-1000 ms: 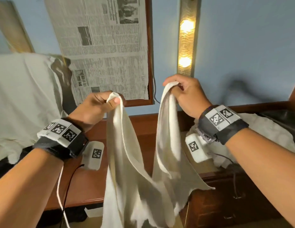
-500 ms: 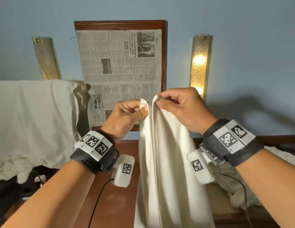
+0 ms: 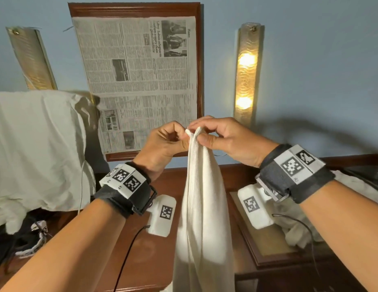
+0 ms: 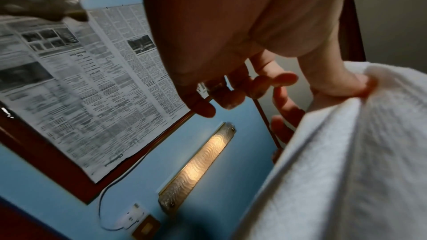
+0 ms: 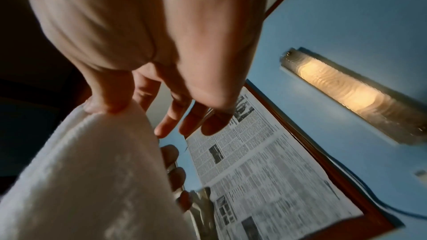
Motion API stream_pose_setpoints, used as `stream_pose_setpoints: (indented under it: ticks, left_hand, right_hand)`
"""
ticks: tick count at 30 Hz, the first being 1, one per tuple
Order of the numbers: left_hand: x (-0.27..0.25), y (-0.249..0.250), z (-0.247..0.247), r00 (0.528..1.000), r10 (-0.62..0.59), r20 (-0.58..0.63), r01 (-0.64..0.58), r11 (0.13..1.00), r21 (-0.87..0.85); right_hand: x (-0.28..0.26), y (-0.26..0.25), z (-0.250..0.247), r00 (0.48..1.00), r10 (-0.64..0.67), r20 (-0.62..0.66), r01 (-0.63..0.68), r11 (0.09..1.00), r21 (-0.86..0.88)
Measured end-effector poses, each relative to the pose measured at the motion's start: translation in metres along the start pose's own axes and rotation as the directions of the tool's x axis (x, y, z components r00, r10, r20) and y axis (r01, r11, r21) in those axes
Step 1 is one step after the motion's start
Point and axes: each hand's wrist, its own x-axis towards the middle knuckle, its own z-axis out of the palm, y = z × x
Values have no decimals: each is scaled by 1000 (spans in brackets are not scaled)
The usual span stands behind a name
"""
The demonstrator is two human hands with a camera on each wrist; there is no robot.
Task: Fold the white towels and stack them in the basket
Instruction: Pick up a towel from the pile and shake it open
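Hands met at frame centre: the left hand and right hand each pinched a top corner of the white towel between thumb and forefinger, remaining fingers loosely curled. Towel hung doubled toward six o'clock; framed newspaper at twelve o'clock, lit wall lamp at two.

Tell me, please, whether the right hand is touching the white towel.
Touching: in the right wrist view the right hand pinches the white towel at its top edge.
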Motion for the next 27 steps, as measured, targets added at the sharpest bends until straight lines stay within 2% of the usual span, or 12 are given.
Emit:
stream_pose_setpoints:
  ticks: [2, 5, 9, 13, 15, 17, 20, 22, 24, 27]
  left_hand:
    - [-6, -9, -1, 999, -54, -7, 54, 998, 31]
    - [-22, -19, 7, 991, -134, 6, 134, 990, 46]
    - [-37, -24, 22, 965, -261, -8, 261, 961, 95]
    - [-38, -34, 24, 985, -169, -14, 158, 878, 451]
    - [-36, -37, 20, 988, -147, -46, 149, 840, 521]
    - [-33, -38, 18, 986, -150, -72, 165, 818, 551]
    - [-33, -39, 22, 981, -172, -87, 190, 803, 565]
    - [-33, -40, 24, 983, -160, -85, 180, 803, 568]
    - [-32, -40, 27, 983, -142, -113, 181, 791, 584]
    - [-31, -39, 26, 975, -119, -190, 213, 756, 619]
  right_hand:
    - [-3, 10, 5, 998, 58, -11, -57, 995, 77]
    - [-10, 31, 15, 987, 129, -96, -113, 980, 161]
    - [-18, 54, 28, 972, 156, -177, -135, 983, 127]
    - [-22, 68, 35, 968, 126, -218, -142, 988, -61]
    - [-25, 76, 36, 958, 119, -260, -137, 989, -53]
    - [-30, 84, 35, 950, 142, -280, -136, 990, 41]
    - [-38, 95, 37, 942, 258, -214, -177, 925, 337]
    - [-46, 106, 41, 939, 307, -156, -208, 867, 453]
    - [-58, 120, 49, 932, 339, -125, -266, 878, 397]
    - [-87, 148, 65, 917, 396, -36, -388, 910, 145]
